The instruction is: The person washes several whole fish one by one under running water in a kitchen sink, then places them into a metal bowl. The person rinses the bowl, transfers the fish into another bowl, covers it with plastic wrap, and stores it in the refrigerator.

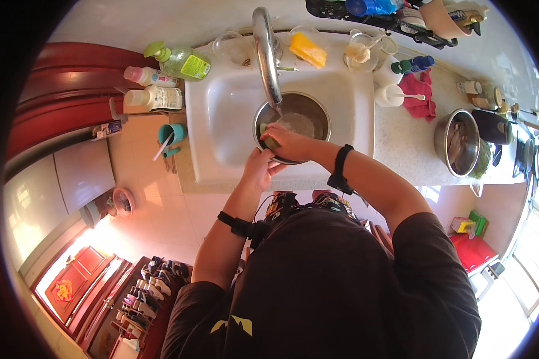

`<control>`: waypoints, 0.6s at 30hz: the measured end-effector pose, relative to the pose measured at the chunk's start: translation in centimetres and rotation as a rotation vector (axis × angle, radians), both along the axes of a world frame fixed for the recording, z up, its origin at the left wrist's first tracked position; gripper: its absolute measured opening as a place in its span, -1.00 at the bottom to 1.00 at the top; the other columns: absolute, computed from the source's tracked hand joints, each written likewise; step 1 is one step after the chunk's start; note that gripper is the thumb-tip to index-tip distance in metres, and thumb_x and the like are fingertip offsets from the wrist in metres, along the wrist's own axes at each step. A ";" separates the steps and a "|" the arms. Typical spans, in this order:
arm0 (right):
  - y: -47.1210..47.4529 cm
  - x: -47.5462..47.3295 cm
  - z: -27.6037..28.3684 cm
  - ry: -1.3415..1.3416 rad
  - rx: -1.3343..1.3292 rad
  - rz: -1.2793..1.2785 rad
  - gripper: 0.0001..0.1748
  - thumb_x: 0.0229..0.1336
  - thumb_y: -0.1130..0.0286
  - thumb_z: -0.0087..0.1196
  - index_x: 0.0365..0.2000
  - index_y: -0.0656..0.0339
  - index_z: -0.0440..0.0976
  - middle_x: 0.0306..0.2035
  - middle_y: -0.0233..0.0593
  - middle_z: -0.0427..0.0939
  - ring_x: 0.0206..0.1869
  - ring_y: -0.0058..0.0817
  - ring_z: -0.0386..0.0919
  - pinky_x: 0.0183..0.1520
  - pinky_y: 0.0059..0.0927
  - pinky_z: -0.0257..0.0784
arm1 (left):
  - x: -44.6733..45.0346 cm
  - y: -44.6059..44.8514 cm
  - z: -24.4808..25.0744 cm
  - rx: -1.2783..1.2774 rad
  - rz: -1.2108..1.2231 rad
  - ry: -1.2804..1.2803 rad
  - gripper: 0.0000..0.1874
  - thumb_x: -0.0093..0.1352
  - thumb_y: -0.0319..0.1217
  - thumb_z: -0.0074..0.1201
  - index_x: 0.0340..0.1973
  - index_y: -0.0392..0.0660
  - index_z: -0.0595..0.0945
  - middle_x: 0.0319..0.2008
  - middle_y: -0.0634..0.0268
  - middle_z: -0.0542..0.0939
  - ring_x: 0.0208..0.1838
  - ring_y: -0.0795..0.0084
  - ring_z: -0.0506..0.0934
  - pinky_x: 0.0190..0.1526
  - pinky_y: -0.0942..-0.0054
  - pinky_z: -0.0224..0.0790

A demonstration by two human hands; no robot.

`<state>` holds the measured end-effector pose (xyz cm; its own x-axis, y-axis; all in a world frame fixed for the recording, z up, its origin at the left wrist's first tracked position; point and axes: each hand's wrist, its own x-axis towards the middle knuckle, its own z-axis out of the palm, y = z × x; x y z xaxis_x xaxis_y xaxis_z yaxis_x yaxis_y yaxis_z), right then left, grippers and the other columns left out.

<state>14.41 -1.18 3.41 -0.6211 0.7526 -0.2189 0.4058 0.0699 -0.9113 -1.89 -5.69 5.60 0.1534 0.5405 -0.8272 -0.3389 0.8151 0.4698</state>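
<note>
A metal bowl (322,105) stands in the white sink (227,121) beneath the chrome faucet (266,54), whose spout end hangs over the bowl. Water with a rippled surface (302,125) seems to be inside. My left hand (261,168) grips the bowl's near rim at its left side. Reaching over that rim, my right hand (287,142) is closed around a green item (271,143), pressed close to the bowl's inner wall. The fingers cover most of this item, so I cannot tell exactly what it is.
A yellow sponge (307,49) lies on the sink's back ledge. Soap and detergent bottles (186,63) stand at left, beside a teal cup (173,133). On the right counter are white bottles (387,69), a red cloth (418,95) and another metal bowl (457,143) with contents.
</note>
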 end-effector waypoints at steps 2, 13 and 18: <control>0.4 -0.4 0.3 -0.099 0.183 -0.026 -0.51 0.11 0.39 0.14 0.09 0.19 0.43 0.27 0.08 0.27 0.40 0.05 0.15 0.35 -0.12 0.25 | 0.5 -0.1 0.5 -0.019 0.006 0.003 -0.82 0.41 -0.51 -0.13 -0.09 -0.24 0.39 -0.12 0.09 0.59 -0.11 0.19 0.68 -0.03 0.20 0.68; 3.5 3.4 -0.4 -0.905 0.799 0.240 -0.68 0.13 0.25 0.08 -0.08 0.01 0.57 0.05 -0.37 0.47 0.23 -0.31 0.31 0.15 -0.19 0.32 | 1.2 -0.1 1.7 0.020 0.047 0.088 -0.85 0.39 -0.51 -0.10 -0.14 -0.23 0.40 -0.18 0.12 0.60 -0.15 0.18 0.68 -0.16 0.18 0.70; 0.9 3.1 1.1 -0.995 0.327 0.246 -0.68 0.08 0.25 0.15 -0.14 0.09 0.62 0.05 -0.24 0.47 0.20 -0.25 0.38 0.14 -0.17 0.37 | 0.4 1.3 1.0 0.120 -0.002 0.121 -0.79 0.37 -0.52 -0.12 -0.07 -0.22 0.42 -0.14 0.11 0.61 -0.14 0.18 0.68 -0.17 0.14 0.70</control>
